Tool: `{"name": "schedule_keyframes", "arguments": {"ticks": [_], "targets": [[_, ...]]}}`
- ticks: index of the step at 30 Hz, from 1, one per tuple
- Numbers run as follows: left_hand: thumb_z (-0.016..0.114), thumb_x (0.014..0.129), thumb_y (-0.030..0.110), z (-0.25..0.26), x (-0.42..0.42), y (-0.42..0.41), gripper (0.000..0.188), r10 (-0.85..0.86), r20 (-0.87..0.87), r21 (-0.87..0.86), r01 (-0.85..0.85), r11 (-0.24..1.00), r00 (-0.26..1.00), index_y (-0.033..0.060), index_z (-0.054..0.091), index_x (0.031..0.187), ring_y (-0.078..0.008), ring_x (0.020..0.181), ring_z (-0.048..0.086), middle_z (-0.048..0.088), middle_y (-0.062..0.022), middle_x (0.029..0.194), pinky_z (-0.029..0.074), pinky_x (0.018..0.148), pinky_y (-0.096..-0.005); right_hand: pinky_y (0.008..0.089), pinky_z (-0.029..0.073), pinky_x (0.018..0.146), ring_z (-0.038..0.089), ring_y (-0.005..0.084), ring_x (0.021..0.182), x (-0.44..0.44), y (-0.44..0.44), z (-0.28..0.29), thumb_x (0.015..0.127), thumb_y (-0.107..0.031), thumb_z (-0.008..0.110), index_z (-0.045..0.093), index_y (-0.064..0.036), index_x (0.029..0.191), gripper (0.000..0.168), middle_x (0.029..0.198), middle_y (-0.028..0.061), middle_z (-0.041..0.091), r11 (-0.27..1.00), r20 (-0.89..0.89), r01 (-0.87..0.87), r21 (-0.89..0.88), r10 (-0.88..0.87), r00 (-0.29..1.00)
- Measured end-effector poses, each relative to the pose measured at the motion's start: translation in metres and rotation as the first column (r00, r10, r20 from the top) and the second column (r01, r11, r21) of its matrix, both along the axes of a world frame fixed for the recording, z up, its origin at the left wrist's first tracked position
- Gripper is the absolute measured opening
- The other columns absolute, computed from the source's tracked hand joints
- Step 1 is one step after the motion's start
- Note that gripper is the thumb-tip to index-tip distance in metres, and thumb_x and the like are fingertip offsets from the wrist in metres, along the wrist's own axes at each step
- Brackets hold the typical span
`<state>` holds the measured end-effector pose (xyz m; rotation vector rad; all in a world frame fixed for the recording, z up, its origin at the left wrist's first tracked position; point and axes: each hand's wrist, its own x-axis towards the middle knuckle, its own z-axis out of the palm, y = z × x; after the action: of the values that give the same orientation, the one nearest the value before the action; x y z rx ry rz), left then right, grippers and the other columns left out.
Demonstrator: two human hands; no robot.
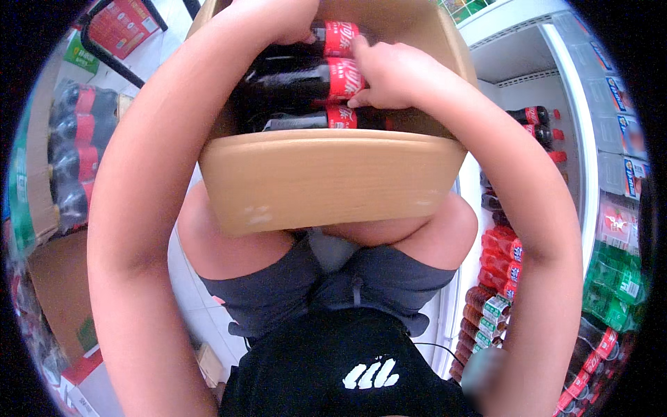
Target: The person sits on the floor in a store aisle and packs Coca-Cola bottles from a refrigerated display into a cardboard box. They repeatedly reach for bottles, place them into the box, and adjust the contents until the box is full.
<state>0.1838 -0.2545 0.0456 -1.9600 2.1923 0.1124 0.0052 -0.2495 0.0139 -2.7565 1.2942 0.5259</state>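
An open cardboard box (333, 177) rests at my knees with several dark cola bottles lying in it, their labels red. My right hand (393, 75) is on the label end of a middle cola bottle (292, 81), thumb and fingers spread around it. At the box's far left, my left hand (292, 21) touches the bottle behind it (341, 37); its fingers are mostly hidden, so its grip does not show. Another bottle (299, 122) lies against the near wall, partly covered by the box edge.
On the right stands an open white cooler (573, 99) with cola, red drinks (497, 260) and brown drinks (484, 318). Shrink-wrapped cola bottles (83, 151) and cartons stand on the left. A black metal frame (112, 62) is at upper left.
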Motion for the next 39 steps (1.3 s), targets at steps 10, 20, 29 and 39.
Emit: {"name": "schedule_keyframes", "arguments": {"ticks": [10, 20, 29, 39], "targets": [[0.067, 0.089, 0.031, 0.01, 0.038, 0.007, 0.035, -0.399, -0.467, -0.573, 0.074, 0.816, 0.789, -0.0024, 0.074, 0.095, -0.0379, 0.078, 0.07, 0.072, -0.0247, 0.086, 0.056, 0.075, -0.0414, 0.0528, 0.056, 0.085, 0.069, 0.048, 0.097, 0.005, -0.006, -0.007, 0.081, -0.042, 0.082, 0.041, 0.002, 0.13, 0.078, 0.101, 0.0299, 0.07, 0.998, 0.022, -0.027, -0.049, 0.028, 0.999], [0.06, 0.101, 0.027, -0.165, 0.172, 0.209, 0.031, 0.306, -0.912, 0.129, -0.517, 0.846, 0.272, 0.0009, 0.075, 0.107, -0.0155, 0.091, 0.066, 0.074, -0.0067, 0.097, 0.051, 0.082, -0.0307, 0.0534, 0.055, 0.088, 0.068, 0.0471, 0.099, 0.007, -0.002, -0.012, 0.082, -0.041, 0.08, 0.037, -0.002, 0.14, 0.082, 0.102, 0.0294, 0.071, 0.993, -0.034, -0.034, -0.115, 0.031, 0.999], [0.057, 0.101, 0.022, -0.168, 0.151, 0.219, 0.03, 0.319, -0.931, 0.291, -0.167, 0.942, 0.177, -0.0039, 0.072, 0.106, -0.018, 0.099, 0.066, 0.074, -0.0128, 0.102, 0.05, 0.092, -0.0331, 0.0539, 0.056, 0.086, 0.069, 0.0463, 0.097, 0.003, -0.002, -0.009, 0.082, -0.044, 0.079, 0.038, -0.004, 0.138, 0.08, 0.1, 0.0277, 0.071, 0.993, -0.035, -0.039, -0.114, 0.035, 0.999], [0.065, 0.095, 0.014, -0.172, 0.151, 0.213, 0.018, 0.255, -0.909, 0.158, -0.294, 0.943, 0.331, -0.0033, 0.069, 0.091, -0.0124, 0.078, 0.061, 0.069, -0.0049, 0.082, 0.051, 0.073, -0.0306, 0.0504, 0.059, 0.081, 0.072, 0.0404, 0.093, 0.004, -0.002, -0.003, 0.08, -0.047, 0.08, 0.046, -0.01, 0.132, 0.072, 0.097, 0.0215, 0.074, 0.991, -0.085, -0.028, -0.128, 0.017, 0.996]]}}
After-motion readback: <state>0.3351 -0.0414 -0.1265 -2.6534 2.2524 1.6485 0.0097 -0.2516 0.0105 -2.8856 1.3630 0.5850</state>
